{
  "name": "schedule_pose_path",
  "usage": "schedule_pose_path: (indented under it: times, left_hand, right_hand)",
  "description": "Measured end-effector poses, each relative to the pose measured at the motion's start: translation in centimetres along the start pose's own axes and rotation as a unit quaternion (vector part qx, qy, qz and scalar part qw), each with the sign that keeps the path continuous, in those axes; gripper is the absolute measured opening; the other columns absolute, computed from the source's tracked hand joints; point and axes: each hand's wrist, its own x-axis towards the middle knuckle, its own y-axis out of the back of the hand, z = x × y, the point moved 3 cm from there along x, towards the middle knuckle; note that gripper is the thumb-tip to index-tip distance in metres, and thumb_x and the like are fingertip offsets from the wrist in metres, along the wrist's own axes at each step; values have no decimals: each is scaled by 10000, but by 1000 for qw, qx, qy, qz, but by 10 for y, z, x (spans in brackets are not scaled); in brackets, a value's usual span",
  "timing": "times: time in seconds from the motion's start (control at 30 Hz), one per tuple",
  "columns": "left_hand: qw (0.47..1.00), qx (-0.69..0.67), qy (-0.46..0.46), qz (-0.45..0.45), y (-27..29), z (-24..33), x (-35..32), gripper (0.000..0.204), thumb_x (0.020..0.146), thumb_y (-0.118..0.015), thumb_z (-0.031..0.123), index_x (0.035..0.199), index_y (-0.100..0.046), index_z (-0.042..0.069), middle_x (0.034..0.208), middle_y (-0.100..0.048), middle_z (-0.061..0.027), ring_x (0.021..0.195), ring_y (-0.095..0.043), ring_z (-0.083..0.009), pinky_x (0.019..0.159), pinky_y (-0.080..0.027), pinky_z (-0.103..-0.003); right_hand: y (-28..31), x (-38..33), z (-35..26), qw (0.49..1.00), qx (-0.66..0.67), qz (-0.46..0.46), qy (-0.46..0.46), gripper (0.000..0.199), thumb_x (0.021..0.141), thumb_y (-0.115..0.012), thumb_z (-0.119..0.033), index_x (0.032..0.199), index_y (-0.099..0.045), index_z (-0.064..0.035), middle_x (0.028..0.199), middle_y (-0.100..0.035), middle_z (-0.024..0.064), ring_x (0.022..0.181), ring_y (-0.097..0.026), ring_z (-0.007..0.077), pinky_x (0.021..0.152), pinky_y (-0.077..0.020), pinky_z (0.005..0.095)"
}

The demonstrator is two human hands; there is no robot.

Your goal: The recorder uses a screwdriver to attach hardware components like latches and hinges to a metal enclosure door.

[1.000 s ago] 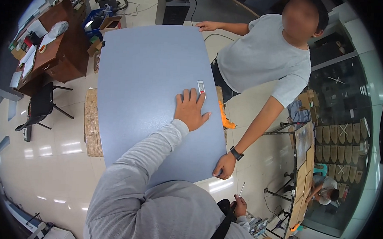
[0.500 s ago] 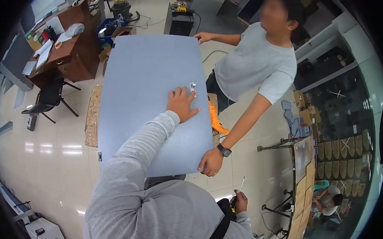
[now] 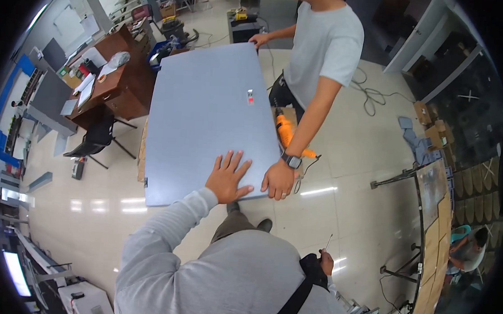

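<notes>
A large grey-blue flat panel (image 3: pixel 203 110) lies in front of me, with a small latch plate (image 3: pixel 250 97) set near its right edge. My left hand (image 3: pixel 228 178) rests palm down on the panel's near edge, fingers spread. Down at my right side, my right hand (image 3: pixel 326 263) is closed round a screwdriver (image 3: pixel 329 242), its shaft pointing up; the handle is mostly hidden. A co-worker in a light T-shirt (image 3: pixel 324 42) stands at the panel's right and holds its edge with one hand (image 3: pixel 278 179) at the near corner and the other (image 3: pixel 259 40) at the far corner.
An orange power tool (image 3: pixel 286 130) with a cord lies beside the panel's right edge. At left stand a brown desk (image 3: pixel 120 89) and a black chair (image 3: pixel 98 139). Cables (image 3: pixel 372 95) run over the floor behind the co-worker. A long worktable (image 3: pixel 436 238) stands at right.
My left hand has slid from near the latch to the panel's near edge. My view has shifted, and the panel's near edge now sits farther from my body. The screwdriver stays in my right hand.
</notes>
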Motion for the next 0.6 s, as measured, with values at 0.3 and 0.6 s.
schedule_pose_path:
  times: [0.3,0.6]
  left_hand:
    - [994,110,-4,-22,10,-53,-101,790,873,-559,660,1509,-383,225,1573,-327,-147,1420,-333,-385,1130,-271,-584]
    - [982,114,148,18,37,-131,-173,982,685,-757,646,1498,-416,211,1570,-348,-120,1431,-327,-356,1140,-231,-594]
  right_hand:
    - [-9,36,-57,991,20,-81,-104,216,887,-656,-232,843,-610,-26,567,-559,73,431,-538,179,418,-431,304]
    - [-46,62,-174,990,40,-139,1,273,948,-656,-276,835,-598,-34,674,-560,52,479,-539,154,441,-454,290]
